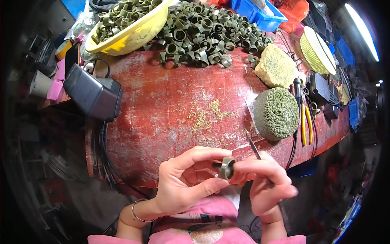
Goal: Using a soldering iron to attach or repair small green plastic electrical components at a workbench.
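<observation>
Near the front edge of the red table, my left hand [178,179] pinches a small dark green ring-shaped piece [226,168] between thumb and fingers. My right hand [266,183] is closed around a thin dark rod-like tool [253,146], whose slim end points up and away toward the table. The right fingertips also touch the right side of the ring piece. Just beyond my right hand stands a round block with a rough green top [277,114]. A large heap of similar green ring pieces [207,34] lies at the far side of the table.
A yellow basin [136,38] of ring pieces stands far left; a blue tray [264,18] is at the back. A rough yellowish block [276,66], yellow-handled pliers [304,126] and a yellow basket [317,51] are right. A black device [91,93] with hanging cables is left. Yellowish crumbs [207,116] dot the red table [142,122].
</observation>
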